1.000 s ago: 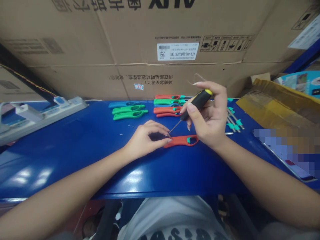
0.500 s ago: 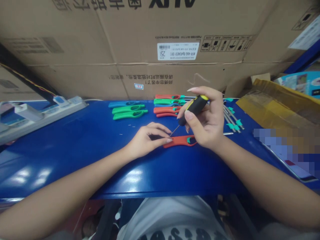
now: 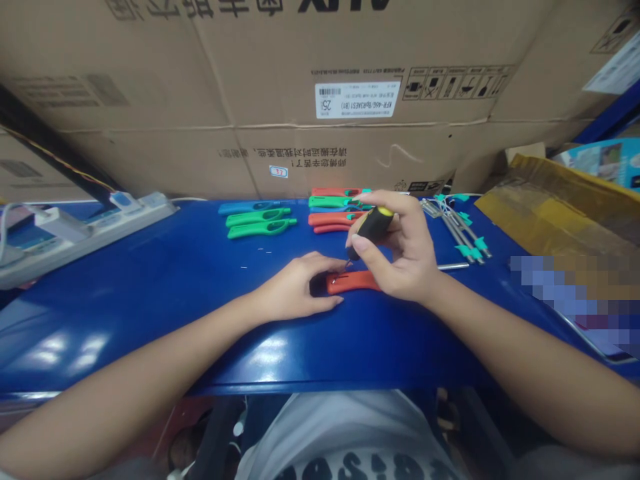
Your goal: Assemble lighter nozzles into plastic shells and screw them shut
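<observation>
Your right hand (image 3: 407, 260) holds the screwdriver (image 3: 376, 225), which is fat and black with a yellow top and points down. Just below that hand, the orange handle (image 3: 356, 281) lies on the shiny blue table (image 3: 300, 353). It looks long and smooth, with a dark slot and a tiny shiny bit toward your left hand (image 3: 290, 287). Your right hand hides its far end. Your left thumb and fingers are wide apart around the near end.

From my end I've got a stubby black-and-yellow screwdriver handle (image 3: 373, 229), a long orange-red plastic casing (image 3: 358, 281), super glossy plain-blue tabletop (image 3: 350, 347).
</observation>
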A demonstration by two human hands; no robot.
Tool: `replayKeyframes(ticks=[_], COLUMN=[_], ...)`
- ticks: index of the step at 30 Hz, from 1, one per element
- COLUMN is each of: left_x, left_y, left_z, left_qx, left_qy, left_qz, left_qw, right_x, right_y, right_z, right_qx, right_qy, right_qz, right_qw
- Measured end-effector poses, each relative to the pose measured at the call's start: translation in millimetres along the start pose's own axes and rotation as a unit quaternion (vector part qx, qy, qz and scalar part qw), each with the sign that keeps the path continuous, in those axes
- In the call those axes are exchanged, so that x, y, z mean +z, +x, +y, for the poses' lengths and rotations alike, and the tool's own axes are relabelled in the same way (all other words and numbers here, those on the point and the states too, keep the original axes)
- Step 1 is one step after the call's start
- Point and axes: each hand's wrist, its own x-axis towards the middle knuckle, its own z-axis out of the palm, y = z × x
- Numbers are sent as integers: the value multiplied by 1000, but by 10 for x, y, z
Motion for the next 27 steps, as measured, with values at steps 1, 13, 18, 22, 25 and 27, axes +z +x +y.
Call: replayKeyframes(ticks=[1, 13, 18, 22, 25, 27], left_x=[-2, 20, 14, 6, 1, -6], left_y=[-2, 1, -7, 3, 12, 14], left_z=[3, -6, 1, 19, 26, 26], left_qx=[-1, -10, -12, -4, 1, 1], left_qy=[1, -2, -3, 11, 7, 9], left_qz=[0, 11, 7, 12, 11, 9], left_qw=[1000, 1000, 1000, 1000, 1000, 1000], right_x=[1, 18, 26, 2, -24, -33], right_y=[-6, -33, -31, -11, 15, 31], right_z=[3, 23, 15, -17, -49, -57], right_qx=[3, -30, -30, -27, 10, 30], right_qy=[-3, -18, -23, -34, -18, -8], right_qz=[-3, -32, -40, -79, -125, -143], right_qw=[1000, 999, 998, 996, 992, 989])
